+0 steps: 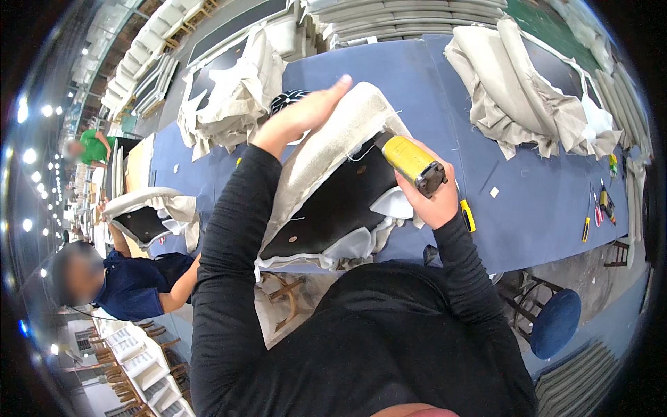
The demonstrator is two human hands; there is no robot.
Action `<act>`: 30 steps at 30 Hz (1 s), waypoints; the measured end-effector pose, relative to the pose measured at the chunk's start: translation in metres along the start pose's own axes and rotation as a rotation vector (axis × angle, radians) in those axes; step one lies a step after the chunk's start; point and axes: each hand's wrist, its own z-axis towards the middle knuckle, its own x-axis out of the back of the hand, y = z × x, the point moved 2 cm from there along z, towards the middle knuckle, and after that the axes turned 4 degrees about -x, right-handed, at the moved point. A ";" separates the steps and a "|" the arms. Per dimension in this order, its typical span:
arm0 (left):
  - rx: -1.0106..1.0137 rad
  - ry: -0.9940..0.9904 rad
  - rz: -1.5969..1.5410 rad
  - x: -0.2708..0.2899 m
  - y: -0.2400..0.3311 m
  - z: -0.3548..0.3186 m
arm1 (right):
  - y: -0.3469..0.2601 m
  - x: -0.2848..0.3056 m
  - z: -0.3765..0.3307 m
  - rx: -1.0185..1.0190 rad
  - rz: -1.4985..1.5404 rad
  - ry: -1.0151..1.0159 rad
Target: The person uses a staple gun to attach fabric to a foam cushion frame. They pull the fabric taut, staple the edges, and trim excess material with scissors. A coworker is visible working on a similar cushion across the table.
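Note:
My right hand (436, 199) is wrapped round a yellow and black staple gun (410, 161). The tool's nose meets the inner edge of a beige upholstered chair back (309, 167), near its far corner. My left hand (303, 117) lies along the outer left side of that padded rim, fingers stretched out and pointing away from me. Inside the rim is a black backing panel (333, 201). White lining and loose fabric (351, 244) bunch at its near right side. What is under my left palm is hidden.
A blue-covered table (511, 208) carries more beige covered pieces (511, 83) at the far right and others (233, 90) at the far left. A yellow-handled screwdriver (467, 216) lies by my right wrist. A blue stool (556, 323) stands right; a co-worker (139, 285) works at left.

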 end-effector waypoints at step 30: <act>-0.413 0.244 0.590 -0.052 0.063 -0.054 | -0.047 0.023 0.010 0.056 -0.100 0.074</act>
